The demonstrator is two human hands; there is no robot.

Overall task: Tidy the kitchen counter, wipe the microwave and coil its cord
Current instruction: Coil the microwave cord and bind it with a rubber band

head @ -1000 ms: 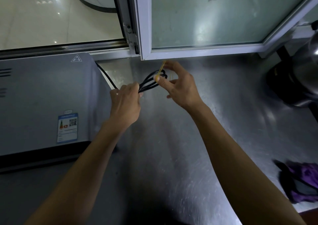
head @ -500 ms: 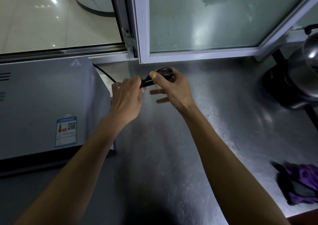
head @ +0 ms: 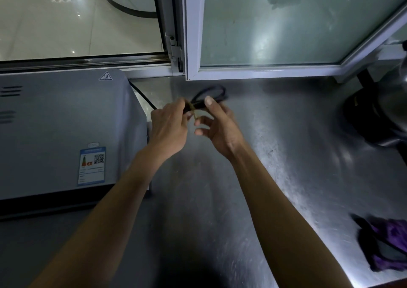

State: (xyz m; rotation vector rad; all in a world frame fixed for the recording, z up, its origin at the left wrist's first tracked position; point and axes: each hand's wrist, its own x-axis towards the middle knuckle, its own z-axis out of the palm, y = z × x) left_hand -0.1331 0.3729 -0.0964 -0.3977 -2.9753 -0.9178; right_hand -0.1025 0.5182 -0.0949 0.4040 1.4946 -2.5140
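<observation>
The grey microwave (head: 61, 133) stands at the left of the steel counter (head: 286, 155), back side towards me. Its black cord (head: 211, 93) runs from the rear corner into a folded bundle held above the counter. My left hand (head: 169, 129) grips the bundle near its middle. My right hand (head: 220, 127) has its thumb on the bundle and stretches a yellow rubber band (head: 193, 112) around it with its fingers. The plug is hidden.
A purple cloth (head: 389, 243) lies at the counter's front right edge. A dark pot or cooker (head: 378, 111) stands at the far right. A white-framed window (head: 264, 72) runs along the back, with a sill behind the microwave.
The yellow band, first held up beyond the loop's end by my right hand, now wraps the bundle's middle between both hands. My hands have drawn closer together.
</observation>
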